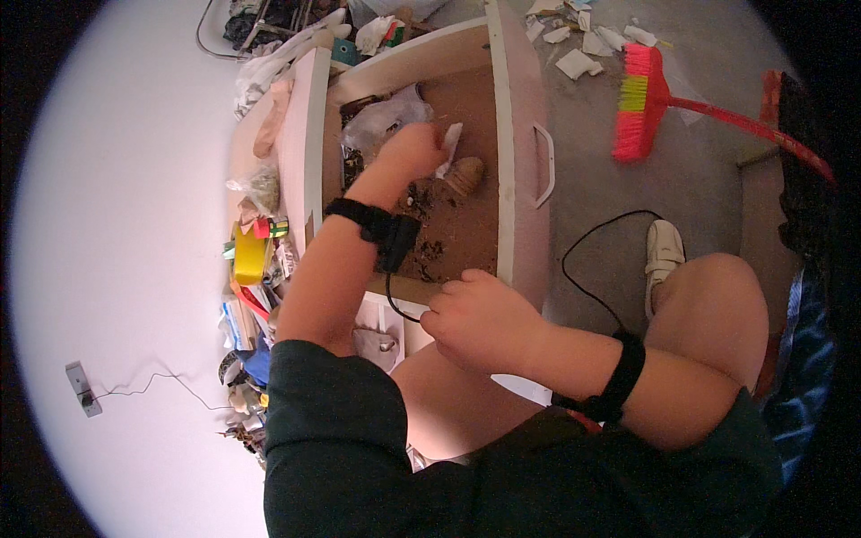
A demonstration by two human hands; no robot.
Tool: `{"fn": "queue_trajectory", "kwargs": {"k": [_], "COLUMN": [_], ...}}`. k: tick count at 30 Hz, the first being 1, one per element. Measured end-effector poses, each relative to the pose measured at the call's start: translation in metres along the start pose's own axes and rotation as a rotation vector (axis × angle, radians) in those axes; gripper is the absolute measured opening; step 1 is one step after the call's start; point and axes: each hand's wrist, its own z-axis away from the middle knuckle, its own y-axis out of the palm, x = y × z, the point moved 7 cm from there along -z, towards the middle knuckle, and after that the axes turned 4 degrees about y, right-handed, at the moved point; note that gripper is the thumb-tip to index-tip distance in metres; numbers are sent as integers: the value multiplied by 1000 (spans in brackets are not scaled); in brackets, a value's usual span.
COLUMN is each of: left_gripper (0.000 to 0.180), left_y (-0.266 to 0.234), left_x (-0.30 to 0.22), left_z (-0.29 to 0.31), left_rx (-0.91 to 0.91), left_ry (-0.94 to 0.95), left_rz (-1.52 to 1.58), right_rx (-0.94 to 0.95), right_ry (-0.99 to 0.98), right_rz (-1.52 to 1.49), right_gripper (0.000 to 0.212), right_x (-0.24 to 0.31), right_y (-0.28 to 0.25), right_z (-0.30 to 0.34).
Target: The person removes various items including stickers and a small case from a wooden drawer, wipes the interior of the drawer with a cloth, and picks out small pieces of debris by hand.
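Observation:
My left hand (414, 152) reaches into an open white drawer (507, 134) with a brown bottom. Its fingers are closed on a thin white piece that looks like paper (451, 146). Just below that piece lies a rounded, banded brown object (465, 177). A crumpled clear plastic bag (381, 117) lies beside the hand, over dark things at the drawer's left side. Dark crumbs (430, 251) are scattered across the bottom. My right hand (480, 318) is curled at the drawer's near right corner. Whatever its fingers may hold is hidden.
A red and yellow broom (641, 103) lies on the grey floor right of the drawer, near scattered paper scraps (578, 63). Left of the drawer is clutter with a yellow container (251, 255). A black cable (574, 242) crosses the floor by my shoe (665, 251).

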Motion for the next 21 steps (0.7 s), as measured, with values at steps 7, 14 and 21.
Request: {"fn": "queue_trajectory", "kwargs": {"k": [7,14,21], "left_gripper": [29,26,55], "left_y": [-137,-140,13], "left_x": [36,54,-9], "left_z": [16,-24,16], "left_rx": [-518,-467,179], "left_ry": [109,94,210], "left_rz": [804,477,551], "right_rx": [29,-20,43], "right_ry": [-16,-28,-63], "right_rz": [-29,-14,-8], "right_gripper": [8,10,11], "right_x": [-1,0,5], "right_y": [1,-7,-4], "right_z": [-1,-1,-8]}}
